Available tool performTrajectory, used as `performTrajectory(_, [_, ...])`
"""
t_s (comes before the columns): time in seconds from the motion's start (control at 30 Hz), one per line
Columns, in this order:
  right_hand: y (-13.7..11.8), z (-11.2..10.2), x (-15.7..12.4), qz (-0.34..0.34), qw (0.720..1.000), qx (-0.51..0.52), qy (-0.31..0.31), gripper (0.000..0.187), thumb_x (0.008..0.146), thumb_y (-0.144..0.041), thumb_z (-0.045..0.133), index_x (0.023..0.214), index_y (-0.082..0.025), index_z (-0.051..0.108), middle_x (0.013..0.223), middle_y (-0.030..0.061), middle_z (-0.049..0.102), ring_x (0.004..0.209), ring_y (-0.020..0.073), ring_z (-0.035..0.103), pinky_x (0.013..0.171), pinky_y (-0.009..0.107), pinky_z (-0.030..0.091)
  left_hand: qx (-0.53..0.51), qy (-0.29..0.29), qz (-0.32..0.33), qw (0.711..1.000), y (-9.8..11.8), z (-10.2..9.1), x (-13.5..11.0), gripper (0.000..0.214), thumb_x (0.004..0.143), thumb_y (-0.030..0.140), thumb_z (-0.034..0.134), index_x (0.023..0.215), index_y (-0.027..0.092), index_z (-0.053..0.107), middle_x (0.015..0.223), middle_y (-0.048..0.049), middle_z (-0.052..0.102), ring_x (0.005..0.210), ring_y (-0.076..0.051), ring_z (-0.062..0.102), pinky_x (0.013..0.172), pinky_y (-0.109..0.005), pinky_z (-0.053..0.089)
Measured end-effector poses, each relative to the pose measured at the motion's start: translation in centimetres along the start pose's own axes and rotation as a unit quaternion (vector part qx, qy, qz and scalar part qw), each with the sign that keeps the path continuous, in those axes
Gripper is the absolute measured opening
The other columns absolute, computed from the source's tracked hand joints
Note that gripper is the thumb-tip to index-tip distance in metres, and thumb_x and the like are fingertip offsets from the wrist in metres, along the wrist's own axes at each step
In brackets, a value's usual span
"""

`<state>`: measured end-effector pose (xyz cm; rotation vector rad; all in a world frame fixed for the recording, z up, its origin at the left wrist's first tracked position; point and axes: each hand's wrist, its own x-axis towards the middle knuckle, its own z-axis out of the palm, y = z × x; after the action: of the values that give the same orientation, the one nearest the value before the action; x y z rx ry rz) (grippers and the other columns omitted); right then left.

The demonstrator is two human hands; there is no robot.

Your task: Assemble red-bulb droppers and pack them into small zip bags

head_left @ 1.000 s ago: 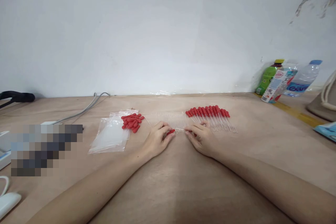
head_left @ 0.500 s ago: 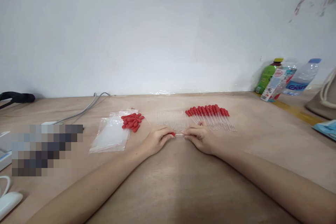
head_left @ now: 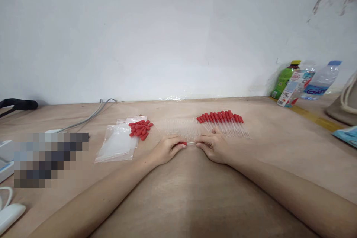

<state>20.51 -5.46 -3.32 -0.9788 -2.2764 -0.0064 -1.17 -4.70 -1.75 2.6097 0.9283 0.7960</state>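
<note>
My left hand [head_left: 169,149] is closed on a red rubber dropper bulb [head_left: 183,143], whose end shows at the fingertips. A thin clear dropper tube [head_left: 191,143] runs level from the bulb to my right hand [head_left: 212,147], which pinches its other end. Where the tube meets the bulb is partly covered by fingers. Just beyond my hands lies a row of bare clear tubes [head_left: 181,128]. Behind my right hand several droppers with red bulbs [head_left: 220,116] lie side by side. Loose red bulbs [head_left: 140,129] are heaped to the left of my left hand.
Clear plastic bags [head_left: 115,147] lie flat beside the loose bulbs. A grey cable [head_left: 92,114] crosses the left of the table. At the back right stand a green bottle [head_left: 281,81], a carton-like pack [head_left: 291,88] and a water bottle [head_left: 320,83]. The wall closes off the back.
Hardly anything differs. Both hands keep their grip in nearly the same spot, with slightly more of the bulb showing at my left fingertips.
</note>
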Motion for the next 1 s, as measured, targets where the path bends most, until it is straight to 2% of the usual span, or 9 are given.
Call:
performTrajectory(0.23, [-0.2,-0.2,0.0,-0.038,0.998,-0.043,0.0,0.025,0.086,-0.021,0.039,0.092,-0.023,0.063,0.075,0.0008,0.063,0.064,0.0109,0.05,0.07,0.031,0.022,0.012,-0.011,-0.005,1.0,0.2,0.1,0.0,0.02,0.087,0.029,0.042,0.088,0.018,0.059,0.079,-0.002,0.061,0.073,-0.013,0.056,0.068,-0.024,0.044])
performTrajectory(0.47, [-0.6,-0.1,0.2,-0.046,0.998,-0.046,-0.011,0.024,0.086,-0.019,0.037,0.082,-0.019,0.061,0.07,0.0006,0.062,0.059,0.0107,0.047,0.069,0.03,0.02,0.009,-0.031,0.003,0.999,-0.1,0.3,0.2,0.022,0.086,0.03,0.042,0.089,0.017,0.059,0.082,-0.0033,0.062,0.075,-0.013,0.056,0.069,-0.024,0.044])
performTrajectory(0.77, [-1.3,0.2,0.6,-0.003,0.998,-0.031,-0.057,0.025,0.087,-0.021,0.036,0.079,-0.018,0.059,0.069,0.0002,0.061,0.059,0.0108,0.046,0.065,0.029,0.022,0.045,-0.036,0.039,0.998,-0.2,0.3,0.4,0.02,0.086,0.028,0.041,0.087,0.016,0.057,0.08,-0.0038,0.06,0.074,-0.014,0.055,0.068,-0.024,0.043])
performTrajectory(1.0, [-1.4,0.5,0.5,0.033,0.997,-0.02,-0.068,0.024,0.086,-0.021,0.037,0.07,-0.018,0.055,0.061,-0.0021,0.058,0.055,0.01,0.047,0.067,0.028,0.026,0.055,-0.029,0.056,0.996,-0.7,0.6,0.4,0.022,0.088,0.027,0.039,0.09,0.016,0.058,0.082,-0.0047,0.06,0.077,-0.014,0.055,0.07,-0.026,0.044])
